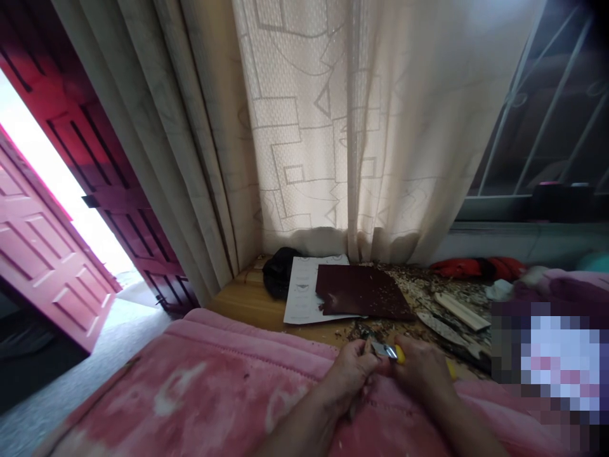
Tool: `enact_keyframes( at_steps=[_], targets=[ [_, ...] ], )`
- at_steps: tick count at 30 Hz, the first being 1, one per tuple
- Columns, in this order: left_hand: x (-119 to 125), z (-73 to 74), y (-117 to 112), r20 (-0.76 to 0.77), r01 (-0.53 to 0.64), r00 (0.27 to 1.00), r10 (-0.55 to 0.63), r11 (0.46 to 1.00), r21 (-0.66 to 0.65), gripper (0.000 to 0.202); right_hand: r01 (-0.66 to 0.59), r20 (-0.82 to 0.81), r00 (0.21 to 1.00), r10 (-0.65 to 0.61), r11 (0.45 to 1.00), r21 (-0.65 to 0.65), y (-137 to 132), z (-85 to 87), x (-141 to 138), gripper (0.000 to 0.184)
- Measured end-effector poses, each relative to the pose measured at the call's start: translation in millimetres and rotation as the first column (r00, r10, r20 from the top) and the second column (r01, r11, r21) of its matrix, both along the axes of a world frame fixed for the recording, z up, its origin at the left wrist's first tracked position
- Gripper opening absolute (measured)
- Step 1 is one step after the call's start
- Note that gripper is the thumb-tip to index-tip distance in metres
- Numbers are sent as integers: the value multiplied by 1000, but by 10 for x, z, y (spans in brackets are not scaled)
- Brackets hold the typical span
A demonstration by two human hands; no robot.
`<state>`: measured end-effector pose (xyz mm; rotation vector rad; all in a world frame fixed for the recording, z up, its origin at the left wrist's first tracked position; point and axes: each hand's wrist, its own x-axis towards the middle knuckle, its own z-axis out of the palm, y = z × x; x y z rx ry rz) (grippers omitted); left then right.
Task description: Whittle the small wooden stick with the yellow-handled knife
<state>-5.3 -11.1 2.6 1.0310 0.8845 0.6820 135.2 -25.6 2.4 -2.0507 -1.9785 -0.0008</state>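
Observation:
My left hand (349, 371) is closed round a small piece of wood (367, 348), whose tip sticks up between the fingers. My right hand (421, 371) is closed on a knife (387, 351) with a yellow handle, its short metal blade pointing left against the wood. Both hands rest over a pink blanket (214, 387) on my lap, at the front edge of a wooden table (247, 298). Wood shavings (413, 285) lie scattered on the table just beyond my hands.
A dark red sheet (361, 292) lies on white printed paper (302, 295). A black cloth (278, 270) sits at the back left. Carved wooden pieces (459, 311) and red cloth (471, 268) lie to the right. Curtains (356, 127) hang behind; a red door (57, 254) stands open at left.

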Motion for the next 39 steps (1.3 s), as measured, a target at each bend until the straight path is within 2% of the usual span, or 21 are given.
enact_keyframes(
  at_steps=[18, 23, 36, 39],
  targets=[
    [-4, -24, -9, 7, 20, 1000, -20, 1000, -12, 20, -3, 11, 1000, 4, 999, -42, 11, 2, -40, 16],
    [-10, -4, -7, 3, 36, 999, -36, 999, -15, 21, -2, 6, 1000, 3, 999, -52, 19, -14, -26, 14],
    [-14, 43, -16, 2, 78, 997, -78, 996, -46, 19, -10, -5, 1000, 9, 999, -45, 17, -38, 12, 23],
    [-30, 92, -47, 42, 108, 993, -107, 994, -30, 14, 54, -12, 998, -55, 996, -76, 52, -39, 98, 23]
  ],
)
